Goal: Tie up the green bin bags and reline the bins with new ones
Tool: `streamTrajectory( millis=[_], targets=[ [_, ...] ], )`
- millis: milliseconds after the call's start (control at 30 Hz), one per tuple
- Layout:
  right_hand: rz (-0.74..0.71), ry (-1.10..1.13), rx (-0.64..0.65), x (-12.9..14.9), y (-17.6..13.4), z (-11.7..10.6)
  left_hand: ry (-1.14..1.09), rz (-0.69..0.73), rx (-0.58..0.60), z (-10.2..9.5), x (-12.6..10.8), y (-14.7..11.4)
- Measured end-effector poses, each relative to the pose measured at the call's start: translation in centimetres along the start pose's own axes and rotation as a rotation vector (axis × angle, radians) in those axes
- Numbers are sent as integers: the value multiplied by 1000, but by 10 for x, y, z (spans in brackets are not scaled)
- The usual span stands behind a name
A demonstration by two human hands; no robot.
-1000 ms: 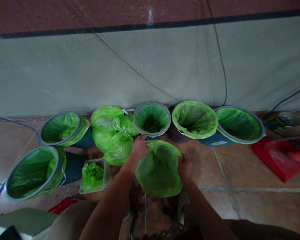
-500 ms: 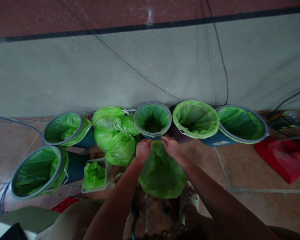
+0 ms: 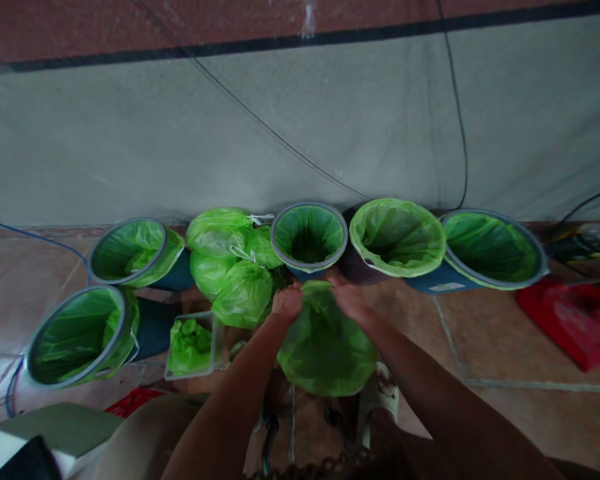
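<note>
Between my forearms a green plastic bag point(image 3: 327, 353) spreads out wide and round, narrowing at its far edge. My left hand point(image 3: 287, 302) is closed on the left side of that far edge. Gripping the right side is my right hand point(image 3: 347, 294), its fingertips partly hidden. Whether a bin stands under the bag I cannot tell. Just beyond my hands stands a small blue bin point(image 3: 310, 233) with a grey rim and a green liner. Left of it lie several tied, puffed-up green bags point(image 3: 243, 293) with white strings.
Lined bins stand at the right point(image 3: 397, 237), far right point(image 3: 495, 248), left point(image 3: 127, 250) and lower left point(image 3: 75, 337). A clear tub point(image 3: 214, 343) holds crumpled green plastic. A red dustpan-like object point(image 3: 570, 320) lies right. Cables hang along the grey wall point(image 3: 260, 160).
The view has shifted slightly. Both hands keep their hold on the green plastic bag, which has barely moved.
</note>
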State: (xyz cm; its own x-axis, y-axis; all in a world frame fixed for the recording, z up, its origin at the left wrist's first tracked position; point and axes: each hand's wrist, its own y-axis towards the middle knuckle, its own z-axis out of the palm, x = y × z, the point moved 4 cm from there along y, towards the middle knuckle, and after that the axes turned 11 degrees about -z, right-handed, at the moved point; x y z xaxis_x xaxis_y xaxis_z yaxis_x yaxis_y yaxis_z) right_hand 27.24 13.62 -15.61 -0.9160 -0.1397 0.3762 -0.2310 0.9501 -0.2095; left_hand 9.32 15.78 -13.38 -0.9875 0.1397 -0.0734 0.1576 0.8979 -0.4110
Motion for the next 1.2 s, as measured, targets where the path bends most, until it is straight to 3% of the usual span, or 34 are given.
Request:
streamTrajectory(
  millis=[100, 233, 300, 400, 467, 533, 600, 700, 767, 867, 1033, 1200],
  targets=[
    [48, -11, -6, 1, 1, 0, -33, -38, -14, -7, 0, -2],
    [196, 41, -38, -2, -15, -6, -165, -111, -170, -23, 8, -12],
    [304, 83, -91, -6, -35, -8, -267, -194, -243, -28, 16, -17],
    [444, 123, -136, -9, -74, -2, -394, -314, -260, -29, 28, -20],
    [535, 96, -170, -10, -98, 2, -441, -325, -255, -29, 29, -17],
    [591, 44, -281, -9, -111, -1, -458, -272, -272, -30, 25, -12],
    [522, 21, -424, -5, -105, -12, -453, -177, -299, -32, 14, -7],
    [267, 97, -526, 0, -68, -31, -390, -1, -306, -34, -10, -2],
    [126, 136, -471, 1, -39, -37, -319, 79, -270, -32, -25, 1],
    [17, 185, -277, -1, -13, -33, -217, 114, -161, -24, -36, 4],
    [16, 134, -101, -11, -15, -18, -101, 69, 20, -6, -29, 5],
    [23, 75, 25, -20, -17, -7, -60, 116, 39, -1, -24, 6]
  ],
)
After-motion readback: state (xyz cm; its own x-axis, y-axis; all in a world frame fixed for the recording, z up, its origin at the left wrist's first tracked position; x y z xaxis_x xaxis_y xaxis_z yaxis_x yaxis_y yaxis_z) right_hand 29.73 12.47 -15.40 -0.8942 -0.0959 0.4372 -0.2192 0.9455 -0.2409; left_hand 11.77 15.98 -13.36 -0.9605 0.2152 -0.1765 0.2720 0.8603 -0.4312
